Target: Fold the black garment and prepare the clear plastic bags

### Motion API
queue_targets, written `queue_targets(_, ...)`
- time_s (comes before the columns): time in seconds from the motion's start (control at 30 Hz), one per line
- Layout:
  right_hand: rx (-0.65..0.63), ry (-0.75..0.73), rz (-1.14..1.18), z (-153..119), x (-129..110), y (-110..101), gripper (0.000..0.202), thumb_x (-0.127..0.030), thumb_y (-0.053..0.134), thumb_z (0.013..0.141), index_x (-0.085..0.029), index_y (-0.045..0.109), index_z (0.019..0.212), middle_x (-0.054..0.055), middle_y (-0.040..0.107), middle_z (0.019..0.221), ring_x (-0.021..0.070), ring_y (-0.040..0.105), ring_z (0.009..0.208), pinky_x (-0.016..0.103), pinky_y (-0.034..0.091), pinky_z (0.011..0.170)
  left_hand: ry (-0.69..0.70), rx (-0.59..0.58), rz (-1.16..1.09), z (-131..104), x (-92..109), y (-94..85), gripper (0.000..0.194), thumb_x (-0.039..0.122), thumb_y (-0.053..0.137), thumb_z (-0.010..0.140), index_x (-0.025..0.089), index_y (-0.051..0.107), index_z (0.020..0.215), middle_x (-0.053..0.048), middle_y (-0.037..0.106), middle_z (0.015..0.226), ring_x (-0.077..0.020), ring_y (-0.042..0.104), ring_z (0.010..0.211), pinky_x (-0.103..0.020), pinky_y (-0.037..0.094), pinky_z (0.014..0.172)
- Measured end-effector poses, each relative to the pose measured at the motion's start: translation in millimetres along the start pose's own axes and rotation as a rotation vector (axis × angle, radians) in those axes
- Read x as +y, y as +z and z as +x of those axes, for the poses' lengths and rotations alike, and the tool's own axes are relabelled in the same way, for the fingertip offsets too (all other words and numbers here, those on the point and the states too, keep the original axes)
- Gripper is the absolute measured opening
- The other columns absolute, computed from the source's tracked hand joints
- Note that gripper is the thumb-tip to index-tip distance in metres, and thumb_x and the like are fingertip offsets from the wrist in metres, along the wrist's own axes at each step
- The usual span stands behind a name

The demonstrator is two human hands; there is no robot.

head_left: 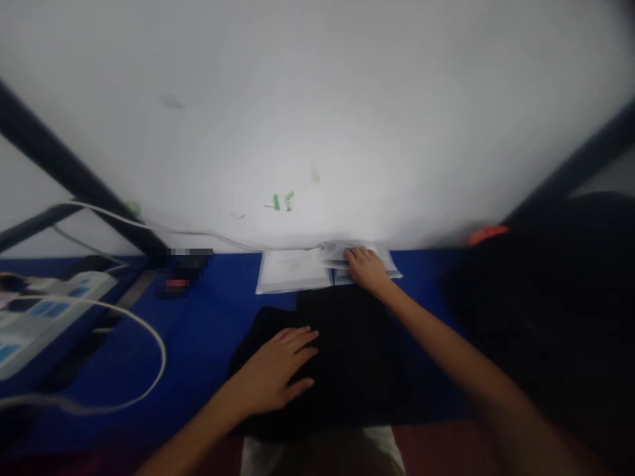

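A: Where are the person's hands?

B: The left hand (280, 370) lies palm down over a black cloth (352, 370), fingers loosely spread, thumb apart. The right hand (368, 270) reaches farther out, its fingers over white packets (337, 254); whether it pinches one cannot be told.

A: And the packets?

B: They lie flat just beyond the cloth, near the wall. The right hand covers part of the overlapping ones; another white packet (292, 270) lies to their left.

A: What carries all this?

B: A blue worktop (198, 360). Near its far edge, left of the packets, is a dark object (186, 271), partly red and blurred out. Farther left is a pale power strip (59, 314), with a white cable (163, 357) looping beside it.

A: Beyond that?

B: A pale wall (317, 99) with green marks (282, 201), dark bars at both sides, and a large black shape (540, 317) at right, with something orange (489, 234) beside it.
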State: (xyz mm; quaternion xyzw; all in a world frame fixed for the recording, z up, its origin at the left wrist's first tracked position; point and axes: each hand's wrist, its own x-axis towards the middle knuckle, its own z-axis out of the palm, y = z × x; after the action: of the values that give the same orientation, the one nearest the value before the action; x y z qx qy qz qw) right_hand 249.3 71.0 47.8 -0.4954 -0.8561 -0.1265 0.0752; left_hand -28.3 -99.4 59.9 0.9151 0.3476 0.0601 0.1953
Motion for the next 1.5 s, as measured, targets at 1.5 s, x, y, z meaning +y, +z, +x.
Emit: queue_targets(1.5,0.447,-0.535,0.148,-147.8,-23.1,-38.1,0.018,-0.006,0.051,0.094,-0.011,0.068,0.096,0.012,0.072,0.094,0.0226,0.068,0.094,0.041,0.057,0.09,0.234,-0.114,-0.517,199.9,6.4,5.8,0.019,0.015,0.05,0.09,0.016,0.067,0.081,-0.001,0.069,0.08,-0.015,0.061,0.075,-0.026,0.048,0.073)
